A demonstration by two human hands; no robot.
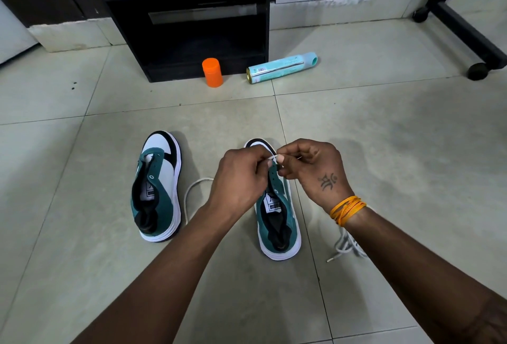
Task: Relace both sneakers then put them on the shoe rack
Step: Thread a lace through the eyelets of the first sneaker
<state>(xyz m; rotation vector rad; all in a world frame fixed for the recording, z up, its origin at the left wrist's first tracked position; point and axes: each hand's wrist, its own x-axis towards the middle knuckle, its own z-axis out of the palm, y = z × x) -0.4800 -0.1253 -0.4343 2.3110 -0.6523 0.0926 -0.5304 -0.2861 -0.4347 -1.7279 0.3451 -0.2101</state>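
Observation:
Two teal, white and black sneakers stand on the tiled floor with toes pointing away. The left sneaker (157,187) has bare eyelets and no lace. Over the front of the right sneaker (279,220), my left hand (241,179) and my right hand (310,171) both pinch the tip of a white lace (273,157) above the eyelets. The same lace loops on the floor (192,193) between the shoes. A second white lace (345,245) lies bunched beside my right forearm. A black rack (192,14) stands ahead against the wall.
An orange capped bottle (212,72) stands in front of the rack's base. A light blue spray can (282,67) lies on its side to the right of it. A black wheeled frame (466,28) occupies the far right.

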